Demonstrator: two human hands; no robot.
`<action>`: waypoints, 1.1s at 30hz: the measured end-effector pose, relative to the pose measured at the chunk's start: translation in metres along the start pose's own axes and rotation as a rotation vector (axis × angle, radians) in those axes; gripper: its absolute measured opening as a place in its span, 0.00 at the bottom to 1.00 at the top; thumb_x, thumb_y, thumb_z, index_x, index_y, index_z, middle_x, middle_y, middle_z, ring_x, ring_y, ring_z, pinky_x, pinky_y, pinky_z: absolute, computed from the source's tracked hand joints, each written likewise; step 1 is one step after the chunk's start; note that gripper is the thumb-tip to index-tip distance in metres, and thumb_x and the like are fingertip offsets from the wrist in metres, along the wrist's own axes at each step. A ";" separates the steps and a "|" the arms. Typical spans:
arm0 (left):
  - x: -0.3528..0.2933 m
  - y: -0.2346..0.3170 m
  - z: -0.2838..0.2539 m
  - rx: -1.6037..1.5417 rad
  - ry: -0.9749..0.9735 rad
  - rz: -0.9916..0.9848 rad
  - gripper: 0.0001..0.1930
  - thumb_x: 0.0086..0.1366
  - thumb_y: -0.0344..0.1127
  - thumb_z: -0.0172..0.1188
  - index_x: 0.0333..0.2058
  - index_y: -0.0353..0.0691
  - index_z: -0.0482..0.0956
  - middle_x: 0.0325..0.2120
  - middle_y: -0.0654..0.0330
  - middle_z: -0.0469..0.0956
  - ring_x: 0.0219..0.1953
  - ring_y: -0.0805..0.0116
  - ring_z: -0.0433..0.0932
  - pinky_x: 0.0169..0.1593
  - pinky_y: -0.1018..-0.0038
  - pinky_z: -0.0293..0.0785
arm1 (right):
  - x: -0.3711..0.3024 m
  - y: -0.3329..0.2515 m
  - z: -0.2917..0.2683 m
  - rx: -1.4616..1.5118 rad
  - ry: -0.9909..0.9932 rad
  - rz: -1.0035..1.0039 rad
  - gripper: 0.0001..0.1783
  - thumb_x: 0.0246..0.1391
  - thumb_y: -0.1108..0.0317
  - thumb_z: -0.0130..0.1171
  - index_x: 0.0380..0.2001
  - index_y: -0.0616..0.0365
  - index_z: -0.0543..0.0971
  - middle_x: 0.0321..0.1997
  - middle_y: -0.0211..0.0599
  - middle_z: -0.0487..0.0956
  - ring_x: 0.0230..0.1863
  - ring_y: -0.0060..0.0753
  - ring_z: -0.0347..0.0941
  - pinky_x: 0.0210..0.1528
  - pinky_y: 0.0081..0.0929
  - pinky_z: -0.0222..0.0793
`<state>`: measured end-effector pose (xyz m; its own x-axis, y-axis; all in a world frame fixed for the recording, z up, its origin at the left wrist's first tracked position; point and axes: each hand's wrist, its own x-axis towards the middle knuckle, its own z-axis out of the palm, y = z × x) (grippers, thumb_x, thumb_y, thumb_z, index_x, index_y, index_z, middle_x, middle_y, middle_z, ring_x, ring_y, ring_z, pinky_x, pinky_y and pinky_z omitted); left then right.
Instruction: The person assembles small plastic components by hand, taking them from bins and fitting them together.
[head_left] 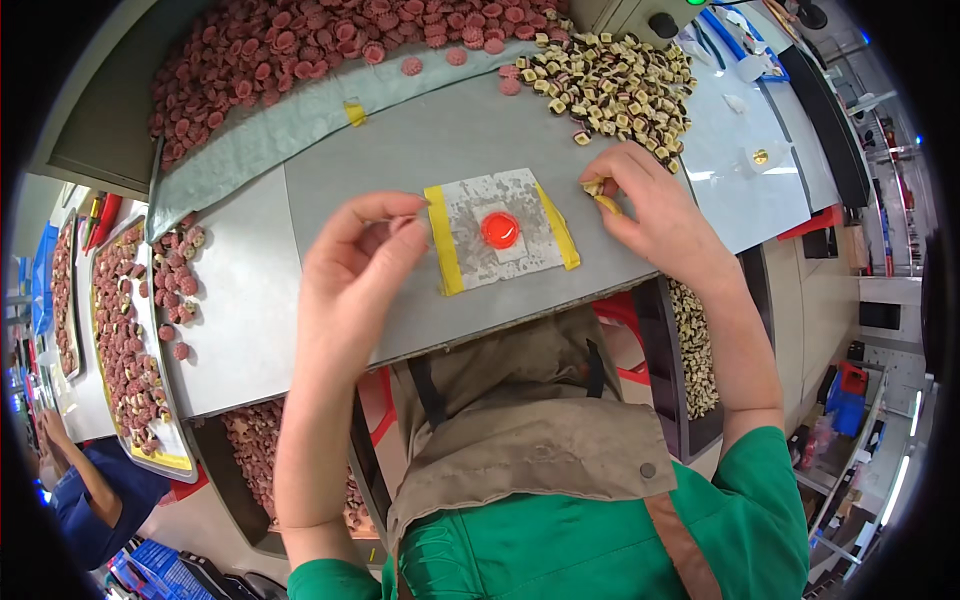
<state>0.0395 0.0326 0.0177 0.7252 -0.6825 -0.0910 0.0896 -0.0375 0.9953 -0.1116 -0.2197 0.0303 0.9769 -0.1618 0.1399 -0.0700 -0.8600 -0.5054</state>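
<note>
My left hand [365, 262] is raised left of a taped-down pad, its thumb and fingertips pinched together. Whatever lies in that pinch is mostly hidden by the fingers. On the other side of the pad, my right hand [655, 205] pinches a small cream-and-dark piece [592, 187] between thumb and finger. Something yellow shows at that thumb's tip. Between the hands lies the speckled white pad [462, 222], with yellow tape along both sides. A glossy red round button-like piece [500, 231] sits in its middle.
Pink ridged cup-shaped pieces [300, 65] heap along the back. Small cream-and-dark pieces [610, 85] pile at the back right. Trays of joined pieces [125, 350] stand at left, near another person's arm [75, 460]. Open drawers [695, 350] with pieces flank my lap.
</note>
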 end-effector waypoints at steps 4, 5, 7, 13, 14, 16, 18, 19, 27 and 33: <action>-0.016 -0.007 0.016 -0.563 -0.109 -0.150 0.17 0.70 0.34 0.53 0.55 0.32 0.72 0.45 0.59 0.76 0.46 0.72 0.76 0.51 0.76 0.71 | 0.010 -0.005 -0.003 -0.136 -0.084 -0.109 0.20 0.48 0.79 0.56 0.47 0.59 0.74 0.45 0.40 0.73 0.43 0.39 0.73 0.47 0.33 0.70; -0.018 -0.008 0.020 -0.607 -0.120 -0.179 0.18 0.71 0.34 0.53 0.55 0.32 0.72 0.45 0.59 0.76 0.46 0.72 0.76 0.51 0.76 0.71 | 0.011 -0.007 -0.001 -0.138 -0.088 -0.114 0.20 0.48 0.79 0.56 0.47 0.59 0.74 0.45 0.40 0.73 0.43 0.39 0.73 0.47 0.33 0.70; -0.021 -0.012 0.019 -0.665 -0.129 -0.211 0.18 0.71 0.35 0.52 0.56 0.33 0.70 0.45 0.59 0.76 0.45 0.72 0.76 0.51 0.75 0.72 | 0.014 -0.011 0.003 -0.140 -0.082 -0.104 0.20 0.49 0.77 0.56 0.48 0.58 0.75 0.46 0.40 0.74 0.44 0.36 0.74 0.47 0.32 0.70; -0.023 -0.023 0.008 -0.861 -0.089 -0.188 0.19 0.71 0.34 0.51 0.58 0.33 0.68 0.47 0.57 0.75 0.41 0.76 0.76 0.49 0.78 0.74 | 0.008 -0.026 0.007 0.075 0.015 0.145 0.14 0.52 0.75 0.58 0.43 0.60 0.77 0.44 0.41 0.76 0.45 0.38 0.74 0.47 0.31 0.70; -0.024 -0.024 0.007 -0.859 -0.080 -0.187 0.19 0.71 0.34 0.51 0.58 0.33 0.68 0.47 0.57 0.75 0.41 0.76 0.76 0.49 0.78 0.74 | 0.008 -0.025 0.008 0.079 0.011 0.139 0.14 0.52 0.75 0.58 0.43 0.60 0.77 0.44 0.41 0.76 0.45 0.38 0.74 0.47 0.31 0.70; -0.023 -0.025 0.006 -0.884 -0.110 -0.181 0.19 0.71 0.36 0.52 0.57 0.34 0.69 0.45 0.59 0.76 0.45 0.73 0.76 0.50 0.77 0.72 | 0.006 -0.020 0.011 -0.007 0.038 0.077 0.12 0.53 0.74 0.60 0.42 0.61 0.77 0.43 0.40 0.77 0.44 0.38 0.74 0.46 0.31 0.70; -0.024 -0.026 0.004 -0.884 -0.116 -0.172 0.19 0.71 0.36 0.52 0.57 0.34 0.69 0.45 0.59 0.76 0.45 0.73 0.76 0.50 0.77 0.72 | 0.008 -0.021 0.013 -0.041 0.041 0.055 0.12 0.53 0.74 0.60 0.42 0.62 0.77 0.42 0.40 0.77 0.44 0.38 0.74 0.45 0.31 0.70; -0.025 -0.027 0.003 -0.881 -0.123 -0.164 0.19 0.71 0.36 0.53 0.57 0.35 0.69 0.46 0.60 0.76 0.45 0.74 0.76 0.50 0.77 0.72 | 0.008 -0.022 0.014 -0.073 0.045 0.034 0.11 0.53 0.74 0.60 0.41 0.62 0.77 0.42 0.39 0.77 0.44 0.37 0.74 0.45 0.30 0.70; -0.026 -0.028 0.005 -0.902 -0.092 -0.141 0.18 0.71 0.34 0.52 0.57 0.36 0.69 0.45 0.61 0.76 0.43 0.76 0.75 0.50 0.78 0.73 | 0.008 -0.041 0.018 0.098 0.023 0.092 0.10 0.53 0.75 0.59 0.40 0.62 0.77 0.41 0.39 0.77 0.41 0.35 0.74 0.43 0.27 0.70; -0.027 -0.032 0.003 -0.913 -0.105 -0.112 0.18 0.71 0.34 0.52 0.57 0.36 0.69 0.45 0.62 0.76 0.44 0.76 0.76 0.50 0.78 0.72 | 0.019 -0.070 0.037 0.091 -0.022 -0.088 0.11 0.51 0.76 0.60 0.40 0.60 0.78 0.37 0.38 0.75 0.39 0.37 0.74 0.40 0.29 0.70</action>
<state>0.0149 0.0496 -0.0114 0.6181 -0.7740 -0.1374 0.6914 0.4520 0.5636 -0.0803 -0.1450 0.0366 0.9827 -0.0756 0.1689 0.0341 -0.8230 -0.5670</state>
